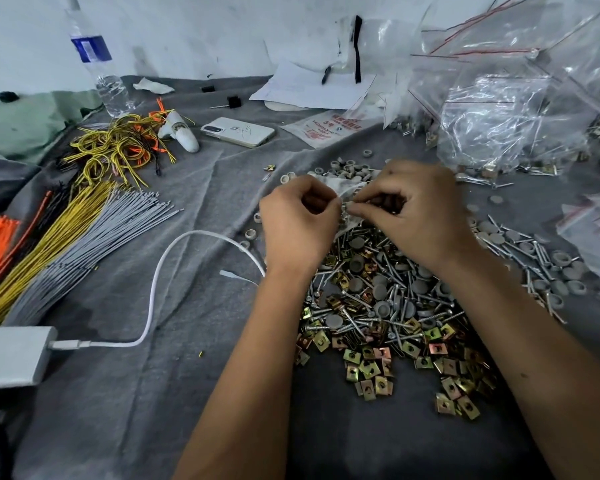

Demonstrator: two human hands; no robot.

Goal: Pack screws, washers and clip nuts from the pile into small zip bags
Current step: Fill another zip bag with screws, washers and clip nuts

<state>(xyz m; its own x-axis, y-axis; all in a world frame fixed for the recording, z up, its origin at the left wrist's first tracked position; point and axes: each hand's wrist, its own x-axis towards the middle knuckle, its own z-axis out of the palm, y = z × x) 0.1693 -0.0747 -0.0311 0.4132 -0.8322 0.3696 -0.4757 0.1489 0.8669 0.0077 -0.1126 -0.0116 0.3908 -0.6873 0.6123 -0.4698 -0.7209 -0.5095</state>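
Note:
A pile of screws, grey washers and brass-coloured clip nuts point(392, 317) lies on the grey cloth point(194, 393) in front of me. Above its far edge both hands hold a small clear zip bag point(347, 206). My left hand point(297, 225) pinches the bag's left side with curled fingers. My right hand point(420, 209) pinches its right side with thumb and fingers. The bag is mostly hidden between the hands and I cannot make out its contents. More grey washers point(347, 167) lie scattered just beyond the hands.
A heap of clear zip bags point(506, 109), some filled, stands at the back right. Bundles of grey, yellow and orange cable ties point(66, 244) lie left. A phone point(238, 131), a water bottle point(97, 60), papers point(312, 84) and a white cable point(160, 282) with a charger also lie here.

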